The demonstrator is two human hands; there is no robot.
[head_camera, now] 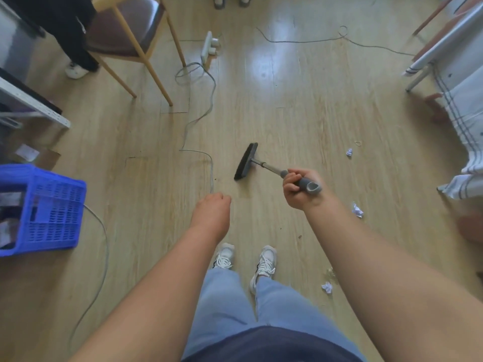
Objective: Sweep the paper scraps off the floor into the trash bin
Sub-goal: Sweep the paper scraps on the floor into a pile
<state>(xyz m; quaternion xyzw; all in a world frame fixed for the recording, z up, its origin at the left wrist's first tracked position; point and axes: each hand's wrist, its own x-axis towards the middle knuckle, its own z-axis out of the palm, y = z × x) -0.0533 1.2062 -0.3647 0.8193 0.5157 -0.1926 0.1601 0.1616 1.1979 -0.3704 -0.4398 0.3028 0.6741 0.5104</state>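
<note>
My right hand [296, 189] grips the grey handle of a broom [247, 161] whose dark brush head rests on the wooden floor ahead of my feet. My left hand [213, 209] hangs beside it, fingers curled, holding nothing. Three crumpled paper scraps lie to the right: one far scrap [349, 152] near the bed, one scrap [357, 210] by my right forearm, one near scrap [327, 286] beside my right shoe. A blue slatted plastic basket [56, 207] stands on the floor at the left. I cannot tell whether it is the trash bin.
A grey cable [201, 113] snakes across the floor from a white power strip [207, 45] past the basket. A wooden chair [136, 35] and another person's leg [75, 43] are at the back left. A bed with striped sheet [460, 105] fills the right.
</note>
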